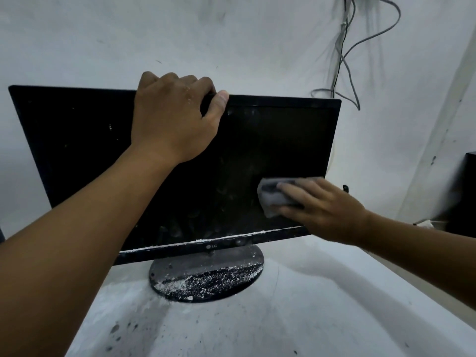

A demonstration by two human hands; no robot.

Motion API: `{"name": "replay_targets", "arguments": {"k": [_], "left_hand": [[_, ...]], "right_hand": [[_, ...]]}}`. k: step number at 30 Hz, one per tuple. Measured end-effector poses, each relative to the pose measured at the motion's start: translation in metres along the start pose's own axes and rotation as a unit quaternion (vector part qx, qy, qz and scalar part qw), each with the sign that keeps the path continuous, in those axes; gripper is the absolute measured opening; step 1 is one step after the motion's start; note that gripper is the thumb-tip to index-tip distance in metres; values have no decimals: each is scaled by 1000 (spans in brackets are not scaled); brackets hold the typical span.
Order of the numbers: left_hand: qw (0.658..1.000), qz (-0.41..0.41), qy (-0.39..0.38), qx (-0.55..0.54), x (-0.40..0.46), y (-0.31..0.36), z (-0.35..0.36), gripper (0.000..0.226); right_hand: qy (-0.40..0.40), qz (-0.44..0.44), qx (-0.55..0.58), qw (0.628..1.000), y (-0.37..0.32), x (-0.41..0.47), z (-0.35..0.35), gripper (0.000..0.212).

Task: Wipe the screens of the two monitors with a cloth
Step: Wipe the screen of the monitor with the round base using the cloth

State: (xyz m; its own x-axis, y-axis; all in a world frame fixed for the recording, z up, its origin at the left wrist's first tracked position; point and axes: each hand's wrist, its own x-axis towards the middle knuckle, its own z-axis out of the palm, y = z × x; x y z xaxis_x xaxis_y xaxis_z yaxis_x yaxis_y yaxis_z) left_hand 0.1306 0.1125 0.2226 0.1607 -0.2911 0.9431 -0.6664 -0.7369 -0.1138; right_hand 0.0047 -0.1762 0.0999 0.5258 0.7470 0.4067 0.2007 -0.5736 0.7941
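While the right hand (319,210) presses a grey cloth (277,195) flat-fingered against the screen at about 4 o'clock on the panel, the left hand (175,117) grips the top edge of the monitor (77,150) at 12 o'clock, fingers curled over the back. Step in hand, by judgement: wiping the first screen; smears at 6 o'clock call for further passes. Stand (206,276) on white table (309,318), speckled. Hidden: second monitor not identifiable; dark object at 3 o'clock cut off; cloth motion-blurred.

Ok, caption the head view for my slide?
Left hand steadies the monitor; right hand presses cloth on screen.
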Motion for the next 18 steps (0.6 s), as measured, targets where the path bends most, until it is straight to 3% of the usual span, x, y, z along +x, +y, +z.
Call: {"name": "replay_targets", "arguments": {"k": [3,7,9,12,14,18], "left_hand": [[1000,3,3,4,-1,-1,-1,48],[1000,-1,3,5,0,-2,0,48],[1000,0,2,3,0,-2,1,48],[1000,-3,-1,2,1,-3,2,48],[1000,-4,-2,2,0,-3,2,48],[1000,0,-5,7,0,0,2,48]], "right_hand": [[-72,-106,0,992,-8,-18,4,31],[-67,-127,-13,989,10,-11,-2,37],[-24,-85,-19,996,24,4,-9,34],[38,70,-19,997,38,22,-17,33],[50,116,-12,992,33,25,-15,35],[-53,-77,-11,996,6,7,-8,38]]}}
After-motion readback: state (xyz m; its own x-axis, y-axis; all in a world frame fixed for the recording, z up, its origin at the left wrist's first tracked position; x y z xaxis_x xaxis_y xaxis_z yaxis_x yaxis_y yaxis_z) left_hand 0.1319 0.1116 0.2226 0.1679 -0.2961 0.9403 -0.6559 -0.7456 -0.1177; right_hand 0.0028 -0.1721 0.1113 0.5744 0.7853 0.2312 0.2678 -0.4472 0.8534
